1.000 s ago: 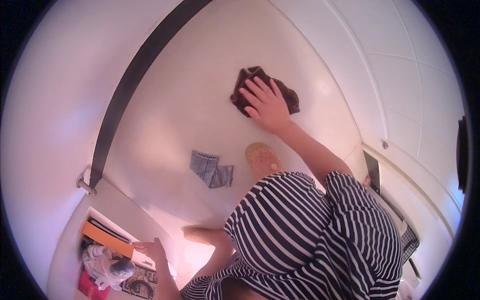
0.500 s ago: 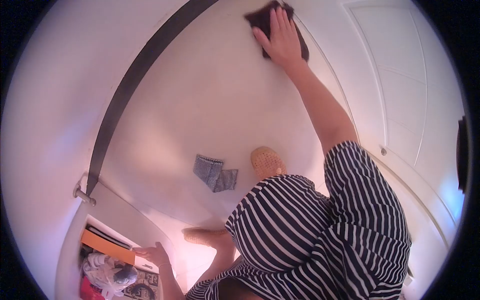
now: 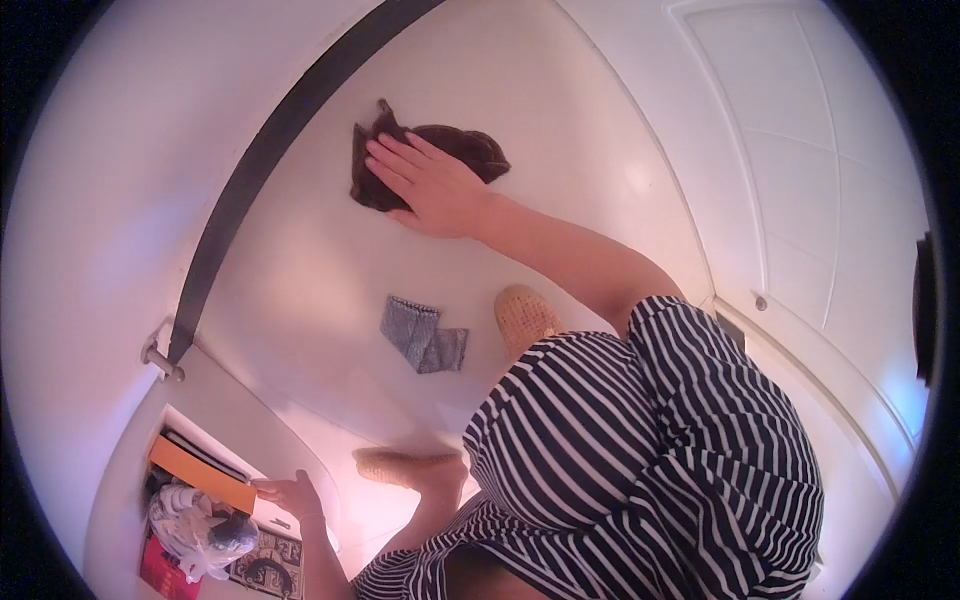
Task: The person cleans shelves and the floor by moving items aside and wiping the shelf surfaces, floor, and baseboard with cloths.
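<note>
My right hand (image 3: pixel 430 188) lies flat on a dark brown cloth (image 3: pixel 470 148), fingers stretched out and pressing it against the pale floor (image 3: pixel 310 260). The cloth is crumpled, with a corner sticking up beyond my fingertips. Low on the left, my left hand (image 3: pixel 292 496) rests with extended fingers at the edge of an open compartment, beside an orange box (image 3: pixel 205 474). Whether its fingertips touch the box I cannot tell. A folded grey-blue piece of fabric (image 3: pixel 420 338) lies on the floor between me and the brown cloth.
Woven tan slippers (image 3: pixel 525 318) are on my feet. A dark strip (image 3: pixel 235 190) borders the floor on the left. White panelled doors (image 3: pixel 800 190) stand at right. The compartment holds a crumpled plastic bag (image 3: pixel 195 530) and a red item (image 3: pixel 168 570). A metal handle (image 3: pixel 162 362) sticks out above it.
My right hand has swept the brown cloth from the far right side of the floor leftward and nearer to me. The left hand stays at the compartment edge.
</note>
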`<move>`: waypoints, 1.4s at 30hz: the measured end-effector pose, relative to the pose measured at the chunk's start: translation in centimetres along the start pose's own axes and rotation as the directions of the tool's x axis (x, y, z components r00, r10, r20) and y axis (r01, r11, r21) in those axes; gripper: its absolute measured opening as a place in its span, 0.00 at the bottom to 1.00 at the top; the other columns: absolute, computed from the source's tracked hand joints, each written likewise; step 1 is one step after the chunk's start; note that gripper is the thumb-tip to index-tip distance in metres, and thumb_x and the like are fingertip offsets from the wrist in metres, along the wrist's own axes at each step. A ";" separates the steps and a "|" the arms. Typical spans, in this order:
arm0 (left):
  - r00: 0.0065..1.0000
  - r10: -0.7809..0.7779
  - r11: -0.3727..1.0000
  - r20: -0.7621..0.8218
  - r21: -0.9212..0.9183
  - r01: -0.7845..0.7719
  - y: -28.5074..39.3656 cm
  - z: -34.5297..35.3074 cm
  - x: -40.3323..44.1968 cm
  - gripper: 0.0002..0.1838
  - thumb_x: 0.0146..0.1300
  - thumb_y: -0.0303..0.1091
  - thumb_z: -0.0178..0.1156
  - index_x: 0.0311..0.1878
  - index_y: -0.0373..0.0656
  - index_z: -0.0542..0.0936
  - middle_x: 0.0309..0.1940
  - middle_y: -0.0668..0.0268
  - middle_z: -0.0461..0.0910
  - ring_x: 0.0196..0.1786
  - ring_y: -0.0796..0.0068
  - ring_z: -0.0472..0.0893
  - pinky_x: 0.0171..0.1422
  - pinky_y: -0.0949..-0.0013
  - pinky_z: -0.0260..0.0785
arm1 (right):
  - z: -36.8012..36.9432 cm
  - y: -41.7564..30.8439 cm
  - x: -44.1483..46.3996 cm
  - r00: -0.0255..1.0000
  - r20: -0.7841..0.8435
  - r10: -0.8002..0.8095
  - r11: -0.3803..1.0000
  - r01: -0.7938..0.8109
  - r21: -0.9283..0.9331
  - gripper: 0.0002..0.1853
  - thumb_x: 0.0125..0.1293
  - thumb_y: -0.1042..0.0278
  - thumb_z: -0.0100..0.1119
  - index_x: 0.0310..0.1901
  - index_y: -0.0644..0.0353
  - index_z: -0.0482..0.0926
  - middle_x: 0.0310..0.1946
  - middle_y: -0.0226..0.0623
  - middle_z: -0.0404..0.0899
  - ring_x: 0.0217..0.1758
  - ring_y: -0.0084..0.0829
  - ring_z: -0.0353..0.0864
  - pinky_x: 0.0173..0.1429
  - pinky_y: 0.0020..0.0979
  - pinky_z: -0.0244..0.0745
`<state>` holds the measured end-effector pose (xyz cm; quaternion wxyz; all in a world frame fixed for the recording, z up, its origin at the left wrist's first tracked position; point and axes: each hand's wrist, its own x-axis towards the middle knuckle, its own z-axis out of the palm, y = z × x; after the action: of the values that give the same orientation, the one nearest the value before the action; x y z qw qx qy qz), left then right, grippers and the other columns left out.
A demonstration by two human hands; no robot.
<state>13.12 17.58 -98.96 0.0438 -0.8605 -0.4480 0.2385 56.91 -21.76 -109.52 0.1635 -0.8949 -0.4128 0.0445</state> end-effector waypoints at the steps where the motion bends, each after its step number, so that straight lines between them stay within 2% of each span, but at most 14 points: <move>1: 1.000 -0.014 1.000 0.004 -0.004 0.014 0.3 -0.3 0.0 0.59 0.54 0.38 0.62 0.74 0.24 0.30 0.72 0.27 0.40 0.76 0.30 0.48 0.78 0.46 0.54 | 0.0 0.4 -0.8 1.000 0.000 0.000 1.000 0.000 0.004 0.40 0.66 0.45 0.54 0.71 0.67 0.62 0.75 0.47 0.59 0.80 0.43 0.53 0.83 0.44 0.44; 5: 1.000 -0.018 0.999 -0.024 0.048 0.019 0.6 0.2 -0.3 0.59 0.53 0.37 0.62 0.74 0.23 0.30 0.72 0.27 0.38 0.76 0.31 0.47 0.78 0.47 0.53 | -1.9 5.8 -4.6 0.948 -0.044 0.317 0.948 -0.315 0.038 0.39 0.66 0.49 0.57 0.72 0.67 0.61 0.75 0.49 0.59 0.80 0.45 0.54 0.81 0.47 0.47; 9: 0.999 0.027 0.999 -0.026 0.034 -0.026 1.0 -0.5 -0.3 0.59 0.54 0.36 0.62 0.74 0.24 0.29 0.73 0.27 0.35 0.77 0.31 0.45 0.79 0.48 0.53 | -2.5 13.3 -2.8 0.819 -0.395 0.416 0.824 -0.523 -0.218 0.37 0.68 0.50 0.53 0.71 0.68 0.62 0.73 0.53 0.61 0.78 0.47 0.58 0.79 0.47 0.50; 11: 1.000 0.003 1.000 0.003 0.017 -0.003 1.5 -0.9 -0.6 0.60 0.53 0.37 0.62 0.74 0.24 0.27 0.74 0.28 0.34 0.77 0.30 0.44 0.79 0.48 0.52 | -2.5 13.4 1.6 0.738 -0.434 0.517 0.774 -0.620 -0.131 0.39 0.72 0.47 0.46 0.71 0.77 0.59 0.74 0.61 0.56 0.79 0.52 0.53 0.81 0.49 0.45; 13: 1.000 0.015 0.997 0.001 0.072 -0.016 2.1 -1.2 -1.2 0.61 0.53 0.37 0.62 0.73 0.23 0.26 0.74 0.28 0.34 0.78 0.31 0.43 0.80 0.48 0.51 | -2.3 10.4 3.6 0.834 -0.369 0.410 0.870 -0.479 -0.115 0.33 0.72 0.57 0.47 0.69 0.77 0.62 0.72 0.62 0.58 0.77 0.55 0.56 0.80 0.49 0.48; 19: 1.000 0.009 1.000 0.026 0.028 -0.010 1.9 -1.1 -0.9 0.60 0.55 0.37 0.61 0.73 0.23 0.26 0.74 0.27 0.34 0.78 0.31 0.41 0.80 0.48 0.48 | 1.7 0.2 3.8 0.990 -0.130 0.049 0.985 -0.070 -0.156 0.34 0.66 0.54 0.55 0.68 0.67 0.67 0.72 0.47 0.64 0.77 0.43 0.60 0.79 0.46 0.53; 22: 0.997 -0.050 0.999 0.057 -0.018 0.051 2.5 -1.8 -0.8 0.60 0.55 0.37 0.61 0.73 0.24 0.25 0.73 0.26 0.33 0.78 0.30 0.41 0.80 0.48 0.48 | 3.4 -3.9 1.1 0.992 0.008 -0.124 0.986 0.123 0.110 0.27 0.73 0.55 0.48 0.66 0.66 0.69 0.72 0.44 0.65 0.77 0.41 0.60 0.81 0.43 0.50; 26: 0.994 -0.079 0.997 0.082 0.018 0.077 1.9 -1.5 -0.4 0.60 0.55 0.37 0.62 0.73 0.24 0.27 0.73 0.25 0.34 0.77 0.29 0.42 0.80 0.48 0.49 | 3.5 -5.9 -2.8 0.998 0.013 -0.067 0.889 0.054 0.456 0.25 0.74 0.54 0.49 0.63 0.66 0.72 0.65 0.49 0.72 0.70 0.44 0.70 0.75 0.45 0.61; 28: 0.998 -0.045 0.999 0.052 0.014 0.044 -0.2 -0.5 0.2 0.60 0.55 0.38 0.63 0.74 0.24 0.28 0.72 0.24 0.37 0.77 0.30 0.44 0.79 0.48 0.51 | -0.4 -5.5 -4.4 0.787 0.469 0.402 0.503 -0.617 0.605 0.24 0.71 0.53 0.52 0.56 0.68 0.75 0.50 0.54 0.81 0.54 0.51 0.81 0.62 0.45 0.74; 30: 0.997 -0.048 0.998 0.053 0.045 0.046 -0.2 -0.5 0.4 0.60 0.54 0.38 0.63 0.74 0.24 0.29 0.72 0.24 0.38 0.76 0.29 0.45 0.79 0.48 0.51 | -2.6 -3.7 -8.3 0.764 0.191 0.617 0.466 -0.549 0.693 0.23 0.72 0.52 0.51 0.54 0.67 0.75 0.44 0.56 0.82 0.46 0.55 0.83 0.53 0.48 0.77; 33: 0.998 -0.060 0.997 0.033 0.051 0.058 -0.6 0.4 0.6 0.60 0.54 0.38 0.62 0.74 0.24 0.29 0.71 0.24 0.39 0.76 0.29 0.46 0.79 0.46 0.51 | -8.2 -1.8 -13.3 0.693 0.236 0.682 0.472 -0.663 0.581 0.26 0.74 0.48 0.47 0.59 0.62 0.75 0.53 0.56 0.80 0.58 0.51 0.79 0.65 0.48 0.71; 35: 0.999 -0.044 0.999 0.024 0.033 0.044 -1.0 0.6 0.9 0.59 0.54 0.38 0.62 0.74 0.24 0.29 0.71 0.24 0.39 0.76 0.29 0.46 0.79 0.46 0.52 | -6.8 -1.6 -16.6 0.936 0.163 0.312 0.943 -0.326 0.066 0.28 0.75 0.44 0.43 0.65 0.54 0.74 0.64 0.51 0.73 0.72 0.45 0.68 0.77 0.52 0.54; 36: 0.998 -0.049 0.998 0.028 0.040 0.048 -0.9 0.5 0.9 0.59 0.54 0.39 0.62 0.74 0.23 0.29 0.71 0.24 0.39 0.76 0.29 0.46 0.79 0.46 0.52 | -5.0 -1.4 -18.0 0.894 0.350 0.280 0.946 -0.320 0.058 0.30 0.74 0.42 0.43 0.70 0.48 0.69 0.74 0.42 0.63 0.81 0.39 0.51 0.82 0.55 0.36; 42: 0.995 0.012 0.980 0.101 0.195 -0.032 -1.6 0.7 1.4 0.60 0.55 0.42 0.62 0.71 0.16 0.29 0.72 0.23 0.37 0.77 0.31 0.43 0.81 0.48 0.48 | -2.3 3.6 -8.8 0.973 0.062 0.222 0.973 -0.217 -0.082 0.30 0.72 0.43 0.46 0.72 0.46 0.66 0.76 0.37 0.58 0.81 0.38 0.51 0.81 0.53 0.41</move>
<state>12.27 19.59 -99.65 0.1034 -0.8440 -0.4143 0.3246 54.29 -31.15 -109.07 0.1093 -0.9384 -0.3183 0.0786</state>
